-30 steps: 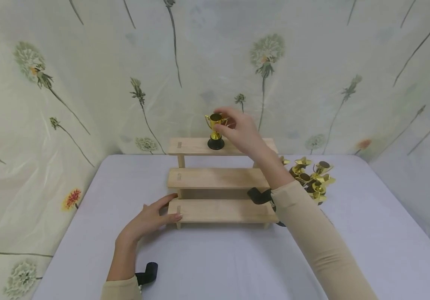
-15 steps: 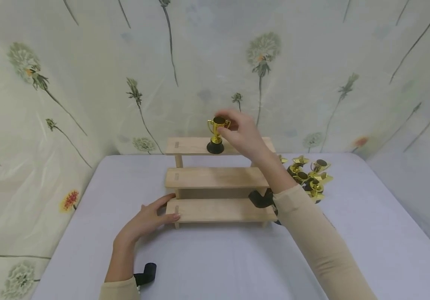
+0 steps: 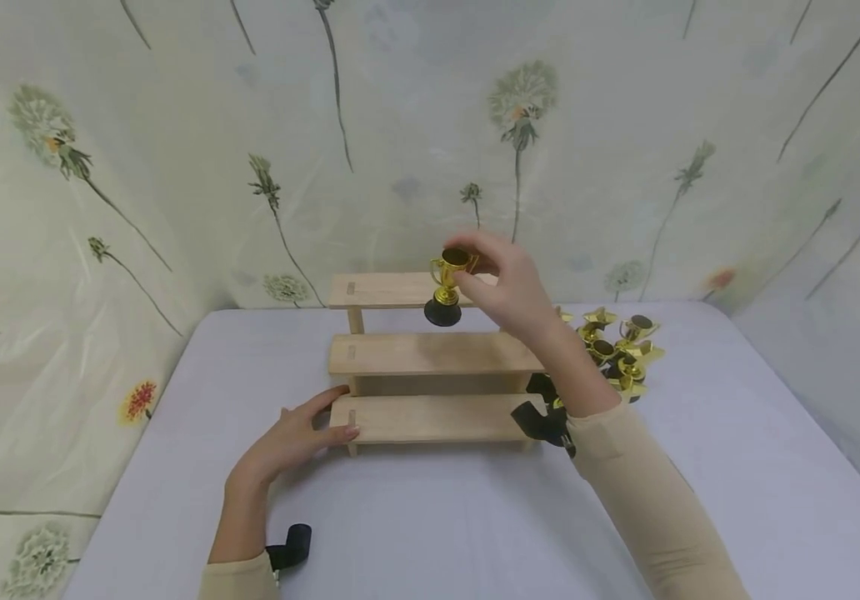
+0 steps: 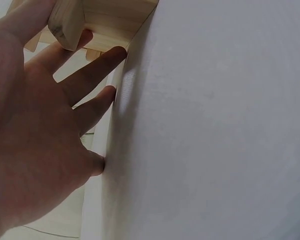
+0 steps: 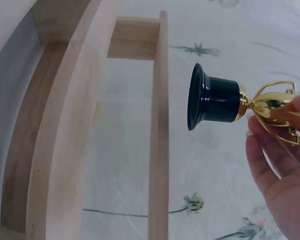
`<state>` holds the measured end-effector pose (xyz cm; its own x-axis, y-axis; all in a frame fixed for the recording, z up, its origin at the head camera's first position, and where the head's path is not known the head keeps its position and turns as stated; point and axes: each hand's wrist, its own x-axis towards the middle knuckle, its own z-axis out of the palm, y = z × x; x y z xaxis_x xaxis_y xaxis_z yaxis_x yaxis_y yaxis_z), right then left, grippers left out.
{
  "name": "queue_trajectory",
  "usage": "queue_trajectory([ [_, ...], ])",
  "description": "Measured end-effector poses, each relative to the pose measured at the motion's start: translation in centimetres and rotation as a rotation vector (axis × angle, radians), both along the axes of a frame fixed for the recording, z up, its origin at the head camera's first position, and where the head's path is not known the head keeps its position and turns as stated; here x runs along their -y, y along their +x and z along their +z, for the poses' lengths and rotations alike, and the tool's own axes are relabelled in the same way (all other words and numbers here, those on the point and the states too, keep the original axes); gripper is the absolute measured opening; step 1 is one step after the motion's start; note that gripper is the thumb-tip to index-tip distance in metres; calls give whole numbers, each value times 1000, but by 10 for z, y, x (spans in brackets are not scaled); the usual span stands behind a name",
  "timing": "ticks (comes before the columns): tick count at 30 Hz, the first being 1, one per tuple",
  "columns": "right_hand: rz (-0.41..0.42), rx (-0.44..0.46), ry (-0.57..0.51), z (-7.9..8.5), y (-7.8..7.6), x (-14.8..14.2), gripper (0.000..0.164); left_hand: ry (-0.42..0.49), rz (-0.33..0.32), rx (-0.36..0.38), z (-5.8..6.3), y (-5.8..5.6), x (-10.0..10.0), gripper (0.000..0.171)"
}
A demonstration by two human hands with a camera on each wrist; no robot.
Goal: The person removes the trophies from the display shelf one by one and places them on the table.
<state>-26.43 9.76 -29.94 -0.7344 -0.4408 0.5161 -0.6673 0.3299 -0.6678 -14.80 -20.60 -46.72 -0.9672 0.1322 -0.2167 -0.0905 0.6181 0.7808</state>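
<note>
My right hand [image 3: 503, 282] pinches a small gold trophy cup [image 3: 447, 283] by its two-handled cup, with the thumb in front. The trophy's black base [image 5: 212, 98] hangs free in the right wrist view, pointing toward the wooden shelves. In the head view the trophy is nearly upright and overlaps the top shelf's front edge. A three-tier wooden display stand [image 3: 418, 418] stands on the table. My left hand [image 3: 291, 442] holds the left end of its lowest tier, thumb on top and index finger behind. The other left fingers [image 4: 92, 112] spread down to the tabletop.
Several gold trophies [image 3: 636, 328], some cup-shaped and some star-topped, stand clustered right of the stand, partly hidden by the right forearm. White cloth covers the table [image 3: 415, 525]. A flower-printed curtain [image 3: 400, 125] hangs close behind the stand.
The right hand has drawn the trophy from above the top shelf toward me and slightly right, bringing its base over the gap before the middle tier. The left hand keeps its place.
</note>
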Motion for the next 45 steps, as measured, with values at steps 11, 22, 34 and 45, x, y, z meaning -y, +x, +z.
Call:
queue_trajectory([
  [11,6,14,-75,-4,32,-26,33,-12,2,-1,-1,-1,0,82],
  [22,-130,-66,-6,-19,53,-64,37,7,10,6,-2,0,-1,82],
  [34,-259,-7,-4,-30,65,-117,44,4,11,10,-2,-1,-1,82],
  [45,-445,-29,82,-33,63,-166,44,6,7,27,-4,1,-2,83],
])
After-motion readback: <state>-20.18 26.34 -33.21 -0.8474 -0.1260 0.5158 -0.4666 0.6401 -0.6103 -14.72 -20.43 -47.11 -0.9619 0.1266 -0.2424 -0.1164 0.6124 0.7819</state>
